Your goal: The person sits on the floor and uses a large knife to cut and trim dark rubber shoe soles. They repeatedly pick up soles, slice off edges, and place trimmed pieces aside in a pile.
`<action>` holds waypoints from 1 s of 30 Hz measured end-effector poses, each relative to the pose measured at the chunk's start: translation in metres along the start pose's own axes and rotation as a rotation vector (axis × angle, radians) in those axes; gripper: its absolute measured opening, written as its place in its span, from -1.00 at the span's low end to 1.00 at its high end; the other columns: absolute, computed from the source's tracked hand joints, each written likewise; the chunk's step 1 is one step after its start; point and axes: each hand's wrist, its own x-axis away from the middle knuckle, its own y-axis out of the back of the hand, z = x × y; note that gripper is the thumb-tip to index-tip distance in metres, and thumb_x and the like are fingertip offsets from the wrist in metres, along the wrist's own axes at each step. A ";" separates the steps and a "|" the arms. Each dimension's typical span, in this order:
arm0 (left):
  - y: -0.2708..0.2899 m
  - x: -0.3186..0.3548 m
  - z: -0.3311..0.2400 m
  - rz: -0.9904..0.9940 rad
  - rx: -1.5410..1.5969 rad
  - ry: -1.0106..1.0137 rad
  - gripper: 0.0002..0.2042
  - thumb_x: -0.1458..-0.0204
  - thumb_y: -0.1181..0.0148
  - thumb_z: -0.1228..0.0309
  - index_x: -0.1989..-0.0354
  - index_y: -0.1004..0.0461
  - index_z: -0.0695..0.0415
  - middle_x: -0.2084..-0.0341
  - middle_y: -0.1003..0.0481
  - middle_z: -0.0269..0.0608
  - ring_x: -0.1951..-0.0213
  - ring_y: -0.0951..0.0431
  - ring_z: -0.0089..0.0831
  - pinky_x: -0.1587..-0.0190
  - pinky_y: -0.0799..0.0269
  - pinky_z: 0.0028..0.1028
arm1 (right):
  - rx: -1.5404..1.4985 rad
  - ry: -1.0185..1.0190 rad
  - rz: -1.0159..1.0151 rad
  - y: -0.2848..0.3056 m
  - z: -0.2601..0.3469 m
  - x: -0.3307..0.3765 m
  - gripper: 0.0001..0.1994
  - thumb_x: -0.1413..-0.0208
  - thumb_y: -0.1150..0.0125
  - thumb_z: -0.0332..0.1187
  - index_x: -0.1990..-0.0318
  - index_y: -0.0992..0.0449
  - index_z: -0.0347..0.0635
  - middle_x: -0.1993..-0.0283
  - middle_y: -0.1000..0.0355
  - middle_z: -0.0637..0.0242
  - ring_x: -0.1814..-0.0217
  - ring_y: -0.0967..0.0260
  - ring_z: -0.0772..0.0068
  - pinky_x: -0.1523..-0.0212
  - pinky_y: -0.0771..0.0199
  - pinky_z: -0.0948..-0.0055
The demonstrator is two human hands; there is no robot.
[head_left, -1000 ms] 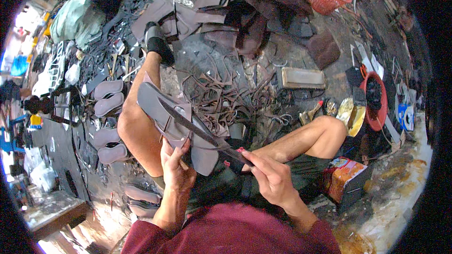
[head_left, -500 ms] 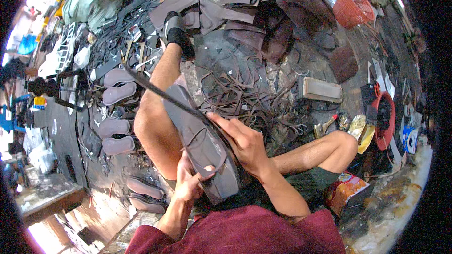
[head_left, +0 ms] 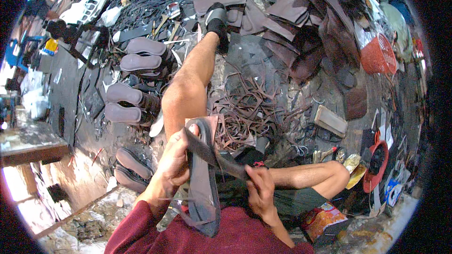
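Gripping the grey sandal sole (head_left: pixel 203 193) along its left edge, my left hand (head_left: pixel 175 160) has its fingers curled tight around it, thumb on top near the upper end; the sole stands lengthwise over my lap, its lower end down against my dark red sleeve (head_left: pixel 141 228); my right hand (head_left: pixel 259 190) is closed around the handle end of a dark blade (head_left: pixel 214 153), which lies slantwise across the sole, touching its upper part; my bare left leg (head_left: pixel 188 84) stretches out ahead, ending in a black sock (head_left: pixel 217 23); just right of it lies a tangle of brown leather strips (head_left: pixel 254 108); stacked soles (head_left: pixel 127 106) sit to the left of the leg on the floor; an orange basket (head_left: pixel 379 56) stands well apart at the right.
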 end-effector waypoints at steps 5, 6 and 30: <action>0.024 -0.004 0.016 0.014 0.155 -0.002 -0.70 -0.20 -0.22 0.20 0.06 -0.50 0.16 0.28 -0.59 -0.30 0.32 -0.61 -0.53 0.22 -0.57 -0.51 | 0.030 -0.168 0.071 0.014 -0.005 0.054 -0.59 -0.09 -0.23 -0.42 -0.14 -0.54 -0.04 0.28 -0.45 0.16 0.28 -0.41 0.05 0.21 -0.43 0.16; 0.017 -0.004 0.014 0.010 0.099 -0.012 -0.71 -0.20 -0.22 0.21 0.07 -0.51 0.18 0.26 -0.59 -0.29 0.30 -0.61 -0.55 0.18 -0.56 -0.50 | 0.050 -0.162 0.065 0.012 -0.005 0.043 -0.60 -0.09 -0.23 -0.42 -0.13 -0.54 -0.04 0.29 -0.45 0.15 0.29 -0.41 0.05 0.23 -0.43 0.15; 0.055 -0.036 0.019 0.747 0.165 0.357 -0.31 -0.16 -0.19 0.05 -0.34 -0.13 0.19 -0.02 -0.48 -0.11 -0.07 -0.46 -0.28 -0.08 -0.38 -0.31 | -0.342 -0.112 0.285 0.108 0.023 -0.125 -0.60 -0.21 -0.08 -0.46 -0.21 -0.47 -0.17 0.40 -0.40 0.30 0.38 -0.37 0.38 0.25 -0.41 0.43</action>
